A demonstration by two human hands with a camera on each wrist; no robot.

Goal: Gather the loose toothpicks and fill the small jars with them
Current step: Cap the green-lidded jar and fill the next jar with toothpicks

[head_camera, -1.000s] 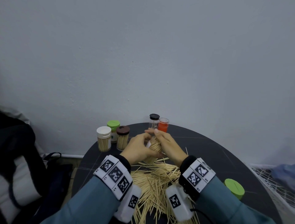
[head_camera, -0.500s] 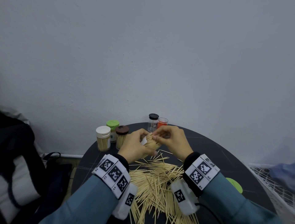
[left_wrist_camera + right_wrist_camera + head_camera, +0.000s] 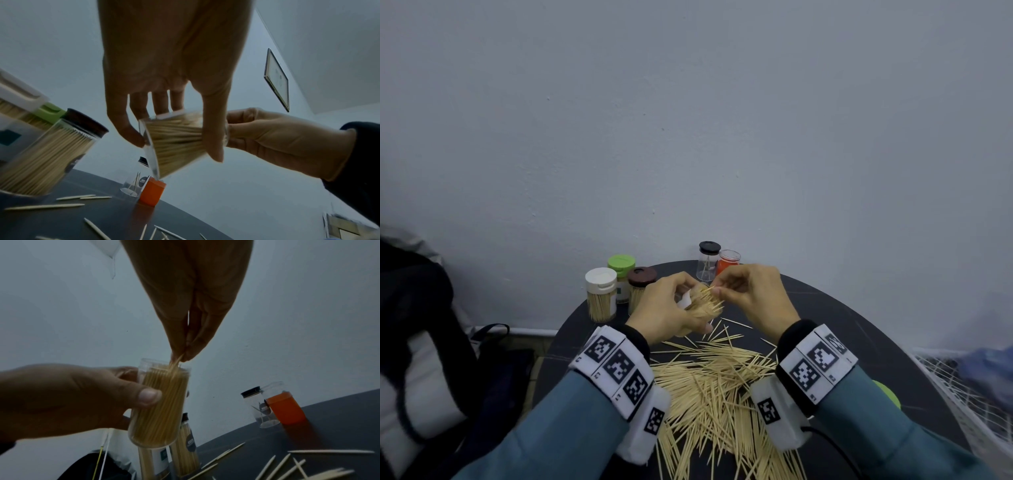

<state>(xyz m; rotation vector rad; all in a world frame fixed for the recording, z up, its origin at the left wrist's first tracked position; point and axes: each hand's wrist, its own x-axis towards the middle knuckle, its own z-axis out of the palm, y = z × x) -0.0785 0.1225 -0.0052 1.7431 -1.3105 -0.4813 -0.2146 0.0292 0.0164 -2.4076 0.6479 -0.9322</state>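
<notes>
Clear plastic jar (image 3: 703, 301), packed w/ toothpicks, is gripped by the left hand (image 3: 667, 310) above the dark round table (image 3: 825, 318); right hand (image 3: 751, 294) pinches a few picks at its mouth. Loose toothpicks (image 3: 715, 387) lie piled btwn the wrists. Left wrist view: fingers and thumb wrap the tilted jar (image 3: 176, 141); brown-lid jar (image 3: 51, 154) stands full nearby. Right wrist view: thumb and fingertips (image 3: 191, 352) nip picks at the jar's (image 3: 162, 405) open top; orange jar (image 3: 284, 408) sits beside a near-empty black-lid jar (image 3: 258, 408).

Pale tan toothpicks (image 3: 722, 387) on a black surface (image 3: 859, 346); lids white (image 3: 601, 279), green (image 3: 621, 263), brown (image 3: 642, 276), black (image 3: 709, 247); one orange jar (image 3: 727, 265); teal sleeves (image 3: 893, 442); black-and-white checked wristbands (image 3: 616, 370).
</notes>
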